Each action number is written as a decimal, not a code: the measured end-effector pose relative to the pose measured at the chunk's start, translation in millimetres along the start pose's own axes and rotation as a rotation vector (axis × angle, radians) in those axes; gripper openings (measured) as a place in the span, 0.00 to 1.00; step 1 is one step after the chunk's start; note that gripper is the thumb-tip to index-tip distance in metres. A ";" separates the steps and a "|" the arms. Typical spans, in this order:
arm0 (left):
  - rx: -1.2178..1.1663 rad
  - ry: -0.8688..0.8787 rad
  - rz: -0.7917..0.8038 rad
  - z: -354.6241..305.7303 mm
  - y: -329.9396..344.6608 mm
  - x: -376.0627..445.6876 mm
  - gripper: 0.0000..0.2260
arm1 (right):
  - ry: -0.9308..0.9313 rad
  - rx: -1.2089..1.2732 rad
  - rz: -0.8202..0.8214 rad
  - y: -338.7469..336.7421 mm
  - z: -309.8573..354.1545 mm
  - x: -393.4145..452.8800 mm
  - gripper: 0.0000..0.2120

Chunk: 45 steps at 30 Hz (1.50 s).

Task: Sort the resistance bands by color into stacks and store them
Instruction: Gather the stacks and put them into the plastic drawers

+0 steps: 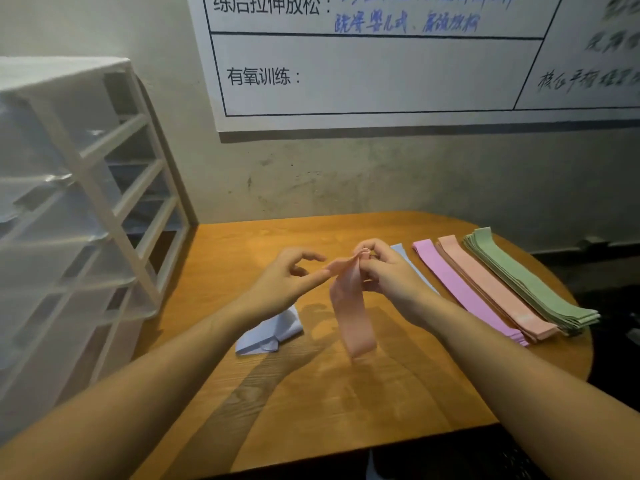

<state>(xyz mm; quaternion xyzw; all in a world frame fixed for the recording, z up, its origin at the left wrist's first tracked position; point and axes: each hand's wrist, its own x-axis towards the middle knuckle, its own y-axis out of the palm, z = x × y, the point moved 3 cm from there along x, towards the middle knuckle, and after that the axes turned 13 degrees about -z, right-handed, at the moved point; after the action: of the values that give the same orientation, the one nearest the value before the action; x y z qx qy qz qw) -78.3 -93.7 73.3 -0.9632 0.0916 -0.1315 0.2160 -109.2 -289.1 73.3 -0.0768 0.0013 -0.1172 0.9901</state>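
A wooden table (398,386) carries four band stacks along its right edge: blue (403,252), purple (450,275), peach (491,289), green (530,285). A crumpled blue band (273,332) lies near its left edge.

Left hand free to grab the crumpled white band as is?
Probably yes. The left hand only touches the peach band that the right hand pinches; the white band lies uncovered on the table just below the left wrist.
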 end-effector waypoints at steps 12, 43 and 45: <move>-0.460 -0.195 -0.031 -69.1 55.5 12.7 0.12 | 0.151 0.191 0.059 -49.2 -8.7 -14.2 0.21; -0.663 -0.547 -0.017 -116.2 273.2 149.5 0.05 | 0.300 -0.231 -0.366 -259.7 -91.0 -30.0 0.18; -0.549 -0.533 -0.052 -107.6 286.3 161.5 0.02 | 0.315 -0.265 -0.362 -269.9 -97.1 -29.4 0.19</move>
<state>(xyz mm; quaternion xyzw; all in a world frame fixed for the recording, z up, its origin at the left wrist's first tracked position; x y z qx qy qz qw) 9.1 -428.3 75.6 -0.9876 0.0397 0.1476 -0.0370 -202.3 -556.3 18.0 -0.1855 0.1568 -0.3014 0.9220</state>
